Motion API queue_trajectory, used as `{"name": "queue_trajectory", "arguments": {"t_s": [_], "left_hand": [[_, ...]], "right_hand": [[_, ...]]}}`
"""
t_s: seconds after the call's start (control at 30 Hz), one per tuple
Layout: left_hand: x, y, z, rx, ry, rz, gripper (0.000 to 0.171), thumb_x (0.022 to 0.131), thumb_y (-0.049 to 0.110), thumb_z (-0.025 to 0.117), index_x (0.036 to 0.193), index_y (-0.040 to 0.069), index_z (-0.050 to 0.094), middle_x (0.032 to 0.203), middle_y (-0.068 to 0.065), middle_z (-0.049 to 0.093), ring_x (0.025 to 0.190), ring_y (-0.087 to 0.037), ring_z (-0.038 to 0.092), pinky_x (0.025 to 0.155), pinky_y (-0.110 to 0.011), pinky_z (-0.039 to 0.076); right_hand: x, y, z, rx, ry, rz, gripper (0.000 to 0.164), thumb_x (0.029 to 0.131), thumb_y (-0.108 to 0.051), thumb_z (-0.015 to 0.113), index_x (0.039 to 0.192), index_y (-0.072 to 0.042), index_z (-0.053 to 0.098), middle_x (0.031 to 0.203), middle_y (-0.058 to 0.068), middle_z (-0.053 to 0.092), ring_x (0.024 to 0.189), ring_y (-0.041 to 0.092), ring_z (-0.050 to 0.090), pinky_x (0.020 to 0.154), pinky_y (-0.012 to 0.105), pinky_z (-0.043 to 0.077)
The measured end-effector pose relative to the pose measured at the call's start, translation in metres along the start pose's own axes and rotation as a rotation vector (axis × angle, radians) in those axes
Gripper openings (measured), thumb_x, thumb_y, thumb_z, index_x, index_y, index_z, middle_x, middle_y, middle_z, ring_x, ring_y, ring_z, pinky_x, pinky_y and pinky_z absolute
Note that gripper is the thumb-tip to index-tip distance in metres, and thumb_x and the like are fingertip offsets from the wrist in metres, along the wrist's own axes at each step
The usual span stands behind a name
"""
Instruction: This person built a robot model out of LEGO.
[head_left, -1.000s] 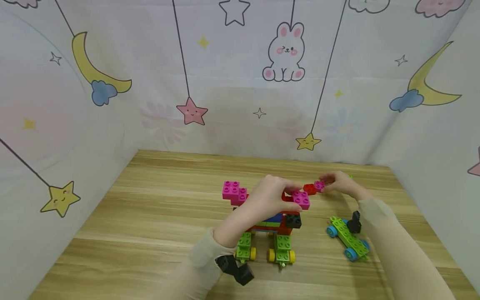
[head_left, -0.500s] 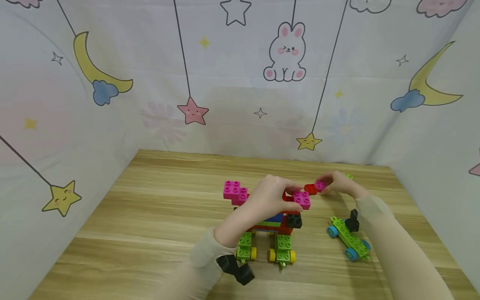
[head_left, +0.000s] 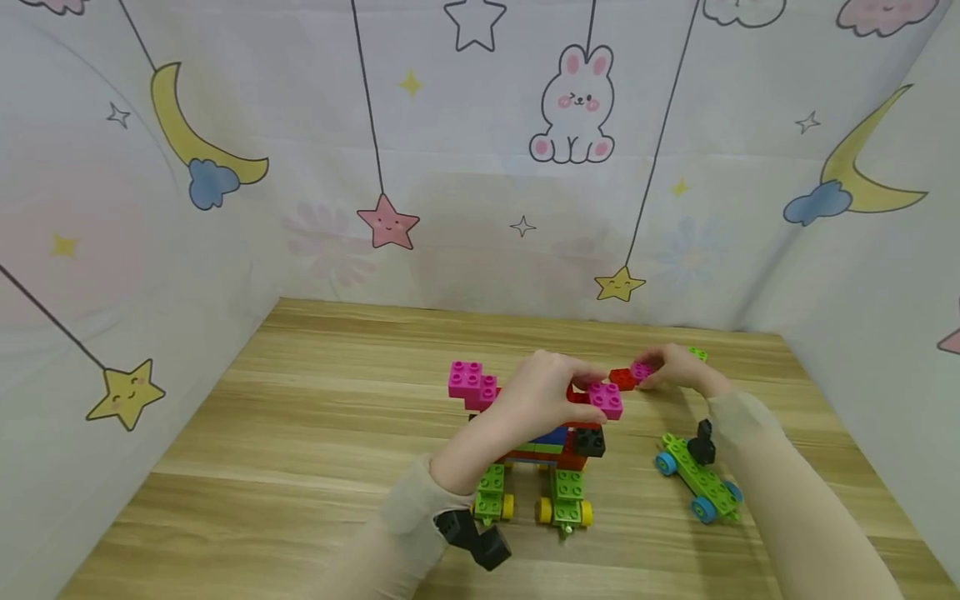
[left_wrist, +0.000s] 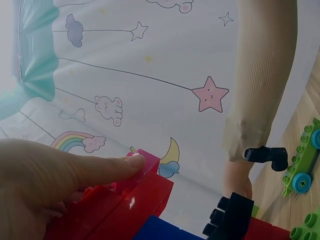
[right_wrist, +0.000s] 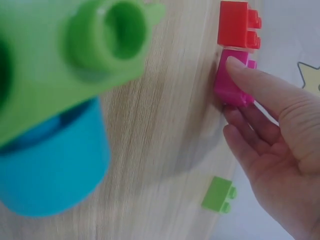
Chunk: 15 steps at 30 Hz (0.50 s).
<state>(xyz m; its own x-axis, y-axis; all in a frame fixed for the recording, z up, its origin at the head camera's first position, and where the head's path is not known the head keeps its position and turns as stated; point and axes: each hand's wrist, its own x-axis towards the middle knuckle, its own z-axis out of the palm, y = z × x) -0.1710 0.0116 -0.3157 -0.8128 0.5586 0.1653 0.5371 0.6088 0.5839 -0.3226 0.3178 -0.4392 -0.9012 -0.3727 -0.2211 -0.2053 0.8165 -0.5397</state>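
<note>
My left hand (head_left: 540, 390) reaches over a toy built of interlocking building blocks, with red, blue, black, pink and green parts and yellow wheels. Its thumb and fingers grip the pink brick (head_left: 604, 401) at the toy's right end; in the left wrist view the thumb lies on this brick, above red ones. At the back right, my right hand (head_left: 673, 367) pinches another pink brick (right_wrist: 231, 77) between thumb and fingers, close to the table. A red brick (right_wrist: 233, 24) stands right beside that pink brick. Pink bricks (head_left: 467, 380) also top the toy's left end.
A green wheeled base (head_left: 701, 479) with blue wheels stands on the wooden table (head_left: 300, 467), near the right forearm. Behind the right hand lies a small green brick (right_wrist: 218, 194). A patterned cloth (head_left: 480, 200) rises behind the table.
My right hand has shifted slightly left and its fingers have come in around the pink brick, uncovering more of the green brick behind. The left hand keeps its hold on the toy.
</note>
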Motion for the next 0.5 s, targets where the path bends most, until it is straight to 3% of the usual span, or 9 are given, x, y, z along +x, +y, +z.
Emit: {"name": "queue_trajectory", "arguments": {"t_s": [0.3, 0.5], "left_hand": [[0.0, 0.0, 0.001, -0.002, -0.001, 0.0, 0.045, 0.083, 0.031, 0.078, 0.125, 0.016, 0.069, 0.113, 0.003, 0.073, 0.1, -0.007, 0.068, 0.084, -0.015, 0.051], [0.0, 0.0, 0.0, 0.002, -0.005, -0.005, 0.046, 0.083, 0.03, 0.078, 0.125, 0.016, 0.069, 0.114, 0.002, 0.073, 0.101, -0.009, 0.068, 0.084, -0.015, 0.052]], "right_hand": [[-0.009, -0.003, -0.003, 0.018, 0.029, -0.012, 0.04, 0.087, -0.018, 0.073, 0.116, 0.008, 0.065, 0.113, 0.024, 0.066, 0.103, 0.032, 0.06, 0.092, 0.048, 0.049], [-0.024, -0.006, -0.014, 0.014, 0.097, 0.014, 0.05, 0.088, -0.023, 0.072, 0.121, 0.012, 0.061, 0.116, 0.028, 0.065, 0.107, 0.039, 0.06, 0.094, 0.052, 0.049]]}}
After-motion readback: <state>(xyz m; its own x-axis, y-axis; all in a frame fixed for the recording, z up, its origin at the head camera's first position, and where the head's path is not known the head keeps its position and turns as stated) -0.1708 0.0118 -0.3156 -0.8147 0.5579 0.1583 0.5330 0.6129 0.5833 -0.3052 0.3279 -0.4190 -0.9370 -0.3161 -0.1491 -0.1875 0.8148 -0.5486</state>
